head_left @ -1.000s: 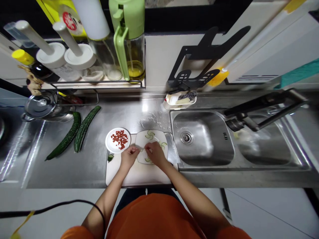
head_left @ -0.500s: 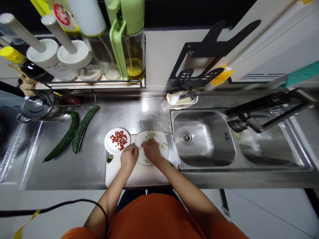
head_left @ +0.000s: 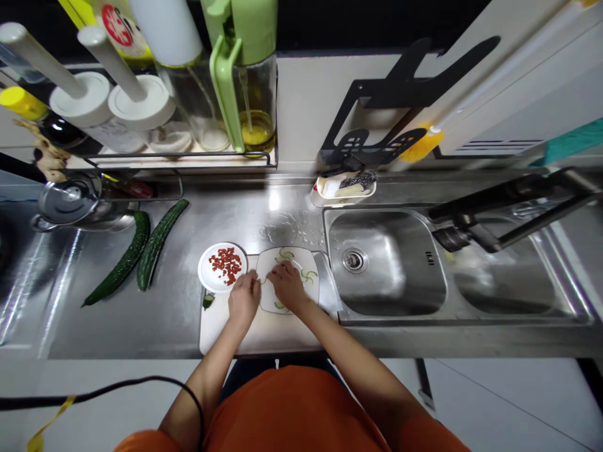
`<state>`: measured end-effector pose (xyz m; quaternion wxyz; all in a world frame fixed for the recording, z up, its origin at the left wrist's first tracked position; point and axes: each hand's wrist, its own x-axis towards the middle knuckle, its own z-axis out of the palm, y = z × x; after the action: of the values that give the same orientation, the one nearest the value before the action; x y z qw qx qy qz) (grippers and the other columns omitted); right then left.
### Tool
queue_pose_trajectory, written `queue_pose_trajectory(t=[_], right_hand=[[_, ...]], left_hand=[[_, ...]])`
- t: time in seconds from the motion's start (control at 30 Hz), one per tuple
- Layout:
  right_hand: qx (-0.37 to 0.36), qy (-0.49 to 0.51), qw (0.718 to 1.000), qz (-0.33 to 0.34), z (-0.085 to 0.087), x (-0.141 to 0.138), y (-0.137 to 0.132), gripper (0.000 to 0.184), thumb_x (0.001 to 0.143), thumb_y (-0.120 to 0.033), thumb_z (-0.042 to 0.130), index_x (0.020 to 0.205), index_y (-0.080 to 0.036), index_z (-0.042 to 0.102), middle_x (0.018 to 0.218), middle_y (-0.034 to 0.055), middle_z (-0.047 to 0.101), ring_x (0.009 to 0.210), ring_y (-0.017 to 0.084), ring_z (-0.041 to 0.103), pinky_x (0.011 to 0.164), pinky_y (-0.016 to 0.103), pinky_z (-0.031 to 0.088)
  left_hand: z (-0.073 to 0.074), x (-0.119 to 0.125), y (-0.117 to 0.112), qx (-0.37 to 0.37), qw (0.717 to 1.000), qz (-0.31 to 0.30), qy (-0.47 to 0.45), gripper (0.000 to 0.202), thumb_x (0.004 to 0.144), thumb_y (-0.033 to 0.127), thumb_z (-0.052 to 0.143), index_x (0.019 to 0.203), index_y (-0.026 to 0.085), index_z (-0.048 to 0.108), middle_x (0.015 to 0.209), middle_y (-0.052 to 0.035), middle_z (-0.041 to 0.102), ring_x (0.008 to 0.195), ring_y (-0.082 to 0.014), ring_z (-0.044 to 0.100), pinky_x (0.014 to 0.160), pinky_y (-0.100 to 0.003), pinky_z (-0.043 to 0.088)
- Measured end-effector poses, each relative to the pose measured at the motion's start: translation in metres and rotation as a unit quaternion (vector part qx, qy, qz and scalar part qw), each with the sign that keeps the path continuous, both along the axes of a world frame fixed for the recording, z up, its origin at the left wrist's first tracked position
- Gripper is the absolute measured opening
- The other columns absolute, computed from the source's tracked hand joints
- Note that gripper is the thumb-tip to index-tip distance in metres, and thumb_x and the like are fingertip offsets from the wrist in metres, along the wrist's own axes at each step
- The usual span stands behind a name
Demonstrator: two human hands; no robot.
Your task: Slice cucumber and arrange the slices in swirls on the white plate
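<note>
Steel desk (head_left: 110, 333) | cucumber slices (head_left: 287, 253) on square plate (head_left: 267, 299) | likely light, bendy, slippery (thin, so tearable); best pinched by edge | left grip (head_left: 244, 297) at plate's rim, right grip (head_left: 286, 285) over plate: cannot tell if either clamps a slice

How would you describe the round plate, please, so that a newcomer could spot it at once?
Left of the double sink, find the pale cutting board on the steel counter. At its far left corner, just beyond the left hand, sits the round white plate. Unlike the squarish plate beside it, it holds small red pieces.
</note>
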<state>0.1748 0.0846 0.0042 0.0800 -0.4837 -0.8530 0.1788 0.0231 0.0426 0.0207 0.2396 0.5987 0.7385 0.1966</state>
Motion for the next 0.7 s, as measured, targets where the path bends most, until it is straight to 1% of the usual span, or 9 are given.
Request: queue_pose_trajectory(t=[0.1, 0.17, 0.27, 0.33, 0.4, 0.47, 0.6, 0.7], right_hand=[[0.010, 0.023, 0.999, -0.020, 0.002, 0.004, -0.005, 0.026, 0.087, -0.011, 0.045, 0.097, -0.020, 0.068, 0.098, 0.0097, 0.061, 0.104, 0.025, 0.041, 0.078, 0.036, 0.035], [0.021, 0.037, 0.999, -0.034, 0.002, 0.007, -0.011, 0.028, 0.087, -0.011, 0.045, 0.101, -0.019, 0.068, 0.098, 0.0105, 0.061, 0.103, 0.025, 0.042, 0.079, 0.036, 0.036], [0.039, 0.038, 0.998, -0.031, 0.000, 0.010, -0.024, 0.031, 0.087, -0.013, 0.045, 0.111, -0.018, 0.064, 0.104, 0.0107, 0.061, 0.106, 0.026, 0.042, 0.083, 0.038, 0.037], [0.043, 0.021, 0.999, -0.023, -0.002, 0.009, -0.033, 0.035, 0.089, -0.014, 0.043, 0.119, -0.018, 0.060, 0.110, 0.0112, 0.060, 0.109, 0.028, 0.041, 0.085, 0.040, 0.037], [0.041, -0.001, 0.999, -0.011, -0.004, 0.009, -0.039, 0.037, 0.091, -0.016, 0.041, 0.125, -0.019, 0.055, 0.117, 0.0122, 0.058, 0.113, 0.029, 0.040, 0.087, 0.042, 0.037], [0.040, -0.018, 0.999, 0.000, -0.007, 0.009, -0.042, 0.039, 0.092, -0.017, 0.040, 0.128, -0.019, 0.053, 0.122, 0.0130, 0.056, 0.118, 0.030, 0.039, 0.089, 0.045, 0.036], [0.041, -0.038, 0.998, 0.018, -0.011, 0.011, -0.044, 0.042, 0.092, -0.018, 0.040, 0.133, -0.017, 0.049, 0.130, 0.0141, 0.052, 0.123, 0.032, 0.036, 0.092, 0.048, 0.035], [0.041, -0.046, 0.998, 0.032, -0.012, 0.014, -0.044, 0.045, 0.092, -0.018, 0.039, 0.136, -0.016, 0.046, 0.133, 0.0151, 0.050, 0.126, 0.033, 0.034, 0.094, 0.049, 0.033]], left_hand=[[-0.002, -0.001, -0.004, 0.021, 1.000, -0.006, -0.004, 0.020, 0.089, 0.025, 0.045, 0.097, 0.020, 0.062, 0.095, -0.0087, 0.063, 0.090, -0.0206, 0.059, 0.082, -0.032, 0.045], [-0.002, -0.002, -0.007, 0.044, 0.999, -0.018, -0.010, 0.022, 0.089, 0.026, 0.044, 0.099, 0.020, 0.063, 0.100, -0.0096, 0.062, 0.095, -0.0205, 0.058, 0.087, -0.033, 0.045], [-0.001, -0.002, -0.014, 0.070, 0.996, -0.060, -0.016, 0.027, 0.090, 0.024, 0.044, 0.108, 0.018, 0.063, 0.111, -0.0115, 0.061, 0.106, -0.0219, 0.055, 0.096, -0.036, 0.042], [0.000, -0.001, -0.019, 0.069, 0.993, -0.100, -0.015, 0.031, 0.090, 0.023, 0.044, 0.114, 0.018, 0.061, 0.114, -0.0119, 0.060, 0.110, -0.0240, 0.052, 0.099, -0.039, 0.040], [0.001, 0.000, -0.023, 0.060, 0.989, -0.132, -0.006, 0.033, 0.090, 0.023, 0.043, 0.118, 0.018, 0.060, 0.115, -0.0119, 0.060, 0.110, -0.0258, 0.051, 0.099, -0.042, 0.040], [0.000, 0.002, -0.026, 0.055, 0.987, -0.148, 0.010, 0.035, 0.090, 0.024, 0.043, 0.120, 0.018, 0.059, 0.116, -0.0121, 0.060, 0.109, -0.0267, 0.050, 0.097, -0.043, 0.041], [-0.002, 0.003, -0.030, 0.054, 0.985, -0.156, 0.047, 0.036, 0.090, 0.024, 0.043, 0.122, 0.017, 0.057, 0.119, -0.0126, 0.058, 0.110, -0.0275, 0.048, 0.096, -0.043, 0.042], [-0.003, 0.003, -0.030, 0.058, 0.984, -0.160, 0.055, 0.036, 0.090, 0.024, 0.044, 0.122, 0.017, 0.057, 0.120, -0.0125, 0.057, 0.110, -0.0272, 0.047, 0.096, -0.043, 0.042]])
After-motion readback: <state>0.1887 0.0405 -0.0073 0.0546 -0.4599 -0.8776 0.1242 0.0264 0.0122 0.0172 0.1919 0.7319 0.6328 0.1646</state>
